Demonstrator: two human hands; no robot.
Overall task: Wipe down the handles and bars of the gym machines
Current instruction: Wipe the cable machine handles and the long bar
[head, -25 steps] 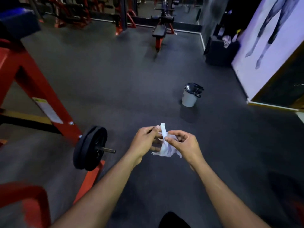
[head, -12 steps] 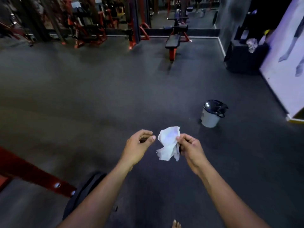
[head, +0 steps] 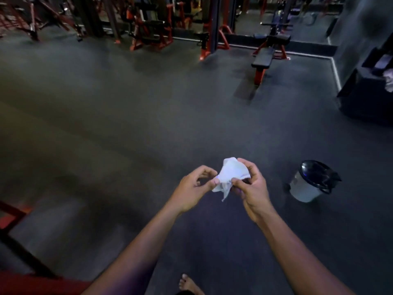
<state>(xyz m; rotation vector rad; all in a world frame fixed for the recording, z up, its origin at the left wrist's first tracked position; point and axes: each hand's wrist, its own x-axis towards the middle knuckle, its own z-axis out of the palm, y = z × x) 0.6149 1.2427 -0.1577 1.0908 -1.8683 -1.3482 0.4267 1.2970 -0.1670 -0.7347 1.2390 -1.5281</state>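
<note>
While I stand on the dark gym floor (head: 127, 135), a crumpled white wipe (head: 230, 174) sits between my hands at chest height.

My right hand (head: 252, 188) curls round it, thumb pinching its lower edge; my left hand (head: 194, 187) nips its left side with thumb and forefinger. A lined bin (head: 310, 182) stands nearby right; a bench (head: 262, 59) lies well beyond.

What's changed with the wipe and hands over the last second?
The left hand let go of the crumpled white wipe midway, then pinched it again. The view swung away from the red frame. The right hand kept holding the wipe throughout.
</note>
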